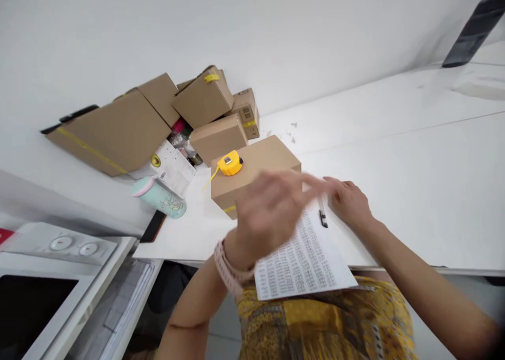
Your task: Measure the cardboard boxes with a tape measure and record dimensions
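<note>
My left hand (272,210) hovers above a printed sheet (302,257) and is smeared by motion, its fingers stretched toward the right. My right hand (349,202) rests on the white table (414,192) at the sheet's top right corner, fingers curled down beside a black pen (322,214). Just behind my hands stands a closed cardboard box (256,171) with a yellow tape measure (230,163) on top, a short length of tape hanging out.
Several cardboard boxes (118,131) lie piled at the back left against the wall. A pastel bottle (160,197) lies on its side near a labelled white packet (173,165). A white machine (51,276) stands at lower left. A dark object (475,29) is at top right.
</note>
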Action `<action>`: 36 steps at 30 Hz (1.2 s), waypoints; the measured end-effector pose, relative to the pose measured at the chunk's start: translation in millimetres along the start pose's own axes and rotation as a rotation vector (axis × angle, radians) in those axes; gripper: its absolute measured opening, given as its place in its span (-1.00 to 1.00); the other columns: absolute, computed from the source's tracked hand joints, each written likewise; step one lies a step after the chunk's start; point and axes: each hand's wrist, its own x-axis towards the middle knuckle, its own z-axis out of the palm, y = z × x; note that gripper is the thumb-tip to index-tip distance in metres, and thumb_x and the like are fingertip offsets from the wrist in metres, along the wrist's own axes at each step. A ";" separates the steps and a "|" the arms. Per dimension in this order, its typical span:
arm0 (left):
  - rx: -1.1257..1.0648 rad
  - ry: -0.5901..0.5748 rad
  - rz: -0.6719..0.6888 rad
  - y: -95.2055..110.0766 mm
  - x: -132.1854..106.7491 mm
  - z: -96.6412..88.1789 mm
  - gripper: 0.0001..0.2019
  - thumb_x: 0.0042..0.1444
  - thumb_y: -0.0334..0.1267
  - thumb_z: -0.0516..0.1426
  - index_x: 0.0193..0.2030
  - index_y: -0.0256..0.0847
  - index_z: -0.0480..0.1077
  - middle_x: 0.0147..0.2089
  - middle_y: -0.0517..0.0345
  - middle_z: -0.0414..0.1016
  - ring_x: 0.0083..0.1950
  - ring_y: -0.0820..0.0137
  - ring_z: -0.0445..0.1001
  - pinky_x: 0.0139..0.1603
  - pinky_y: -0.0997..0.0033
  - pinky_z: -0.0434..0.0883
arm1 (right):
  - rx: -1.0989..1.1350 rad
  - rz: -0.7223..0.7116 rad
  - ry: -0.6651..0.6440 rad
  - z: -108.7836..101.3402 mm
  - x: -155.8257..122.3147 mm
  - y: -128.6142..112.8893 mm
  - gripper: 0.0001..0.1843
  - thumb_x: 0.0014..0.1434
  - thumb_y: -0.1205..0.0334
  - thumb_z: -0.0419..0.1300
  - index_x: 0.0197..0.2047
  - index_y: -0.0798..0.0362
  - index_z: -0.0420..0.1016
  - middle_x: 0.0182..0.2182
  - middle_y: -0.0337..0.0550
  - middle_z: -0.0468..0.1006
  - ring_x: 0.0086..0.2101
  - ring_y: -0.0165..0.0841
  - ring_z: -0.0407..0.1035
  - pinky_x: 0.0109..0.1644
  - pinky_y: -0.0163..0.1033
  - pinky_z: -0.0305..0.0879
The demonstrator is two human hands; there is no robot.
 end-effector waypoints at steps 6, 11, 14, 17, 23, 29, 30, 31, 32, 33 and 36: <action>0.216 -0.034 -0.581 -64.7 57.5 -31.7 -0.38 0.10 -0.15 0.25 0.28 -0.29 0.25 0.38 -0.24 0.19 0.43 0.00 0.05 0.38 -0.09 0.09 | 0.047 0.025 0.067 9.5 2.4 5.4 -0.52 0.27 0.35 -0.07 0.18 0.04 0.44 -0.17 -0.03 0.65 -0.12 -0.09 0.43 -0.24 -0.08 0.34; 0.075 -0.150 -0.744 -109.6 44.2 -13.7 -0.17 0.02 0.01 0.29 0.35 -0.40 0.15 0.34 -0.32 0.25 0.35 -0.03 0.22 0.35 0.00 0.13 | 0.088 0.016 0.114 12.0 1.9 9.7 -0.54 0.27 0.28 -0.05 0.16 0.01 0.44 -0.18 -0.05 0.65 -0.14 -0.12 0.45 -0.25 -0.08 0.37; 0.078 -0.121 -0.734 -107.4 47.5 -13.4 -0.34 0.00 -0.10 0.30 0.22 -0.33 0.32 0.18 -0.24 0.43 0.23 0.00 0.36 0.28 0.01 0.22 | 0.121 0.030 0.131 11.6 0.9 11.3 -0.56 0.25 0.28 -0.04 0.13 -0.02 0.46 -0.21 -0.08 0.66 -0.15 -0.12 0.46 -0.27 -0.09 0.36; -0.021 -0.039 -0.665 -89.5 51.1 -23.0 -0.43 0.02 -0.15 0.29 0.19 -0.20 0.36 0.15 -0.07 0.47 0.16 0.14 0.43 0.22 0.12 0.31 | 0.178 0.070 0.249 1.1 0.9 3.9 -0.60 0.26 0.25 -0.03 0.08 -0.01 0.48 -0.21 -0.06 0.65 -0.17 -0.11 0.46 -0.31 -0.09 0.35; -0.841 -0.105 -0.642 -19.4 44.4 -38.7 -0.42 0.01 -0.12 0.31 0.18 -0.14 0.32 0.07 -0.02 0.52 0.00 0.21 0.53 -0.06 0.27 0.47 | 0.716 0.201 0.326 -74.3 7.1 -62.7 -0.70 0.27 0.01 0.10 -0.09 -0.03 0.53 -0.12 -0.01 0.60 -0.21 -0.16 0.46 -0.42 -0.20 0.31; -1.083 -0.231 -0.751 23.7 26.0 -33.4 -0.35 -0.03 -0.01 0.34 0.13 -0.19 0.24 -0.14 0.04 0.52 -0.22 0.32 0.51 -0.24 0.37 0.40 | 1.195 0.066 -0.376 -119.6 6.9 -126.1 -0.49 0.25 -0.26 0.06 -0.30 0.02 0.54 -0.33 -0.09 0.53 -0.29 -0.26 0.39 -0.19 -0.15 0.38; -1.084 -0.245 -0.766 25.7 20.4 -33.8 -0.35 -0.05 0.01 0.34 0.13 -0.19 0.24 -0.16 0.05 0.51 -0.24 0.33 0.50 -0.26 0.39 0.38 | 1.212 0.080 -0.411 -118.3 2.6 -130.4 -0.50 0.21 -0.28 0.11 -0.33 0.02 0.52 -0.37 -0.12 0.50 -0.33 -0.29 0.35 -0.23 -0.18 0.36; -1.078 -0.254 -0.783 26.9 14.1 -35.3 -0.34 -0.05 0.02 0.34 0.12 -0.19 0.25 -0.17 0.06 0.50 -0.24 0.34 0.49 -0.26 0.40 0.36 | 1.231 0.104 -0.436 -116.0 -2.6 -133.2 -0.51 0.17 -0.28 0.16 -0.35 0.02 0.49 -0.40 -0.16 0.47 -0.37 -0.33 0.31 -0.27 -0.21 0.34; -1.069 -0.261 -0.800 27.7 7.6 -37.9 -0.35 -0.05 0.03 0.34 0.11 -0.19 0.26 -0.18 0.07 0.50 -0.24 0.35 0.48 -0.26 0.40 0.36 | 1.257 0.131 -0.462 -113.1 -8.0 -134.8 -0.52 0.12 -0.27 0.22 -0.37 0.02 0.47 -0.43 -0.19 0.43 -0.40 -0.36 0.28 -0.30 -0.24 0.31; -1.060 -0.268 -0.819 28.1 1.1 -41.6 -0.36 -0.05 0.04 0.34 0.10 -0.19 0.27 -0.18 0.07 0.49 -0.24 0.35 0.48 -0.25 0.40 0.36 | 1.290 0.157 -0.500 -110.4 -12.8 -135.3 -0.52 0.08 -0.26 0.27 -0.40 0.03 0.44 -0.45 -0.21 0.41 -0.43 -0.39 0.25 -0.33 -0.27 0.28; -1.015 -0.272 -0.884 26.0 -16.5 -58.7 -0.42 -0.03 0.03 0.33 0.06 -0.19 0.33 -0.21 0.10 0.49 -0.25 0.37 0.47 -0.25 0.42 0.35 | 1.416 0.238 -0.613 -105.8 -16.7 -130.3 -0.53 0.00 -0.19 0.39 -0.46 0.04 0.39 -0.54 -0.28 0.33 -0.50 -0.46 0.16 -0.41 -0.32 0.20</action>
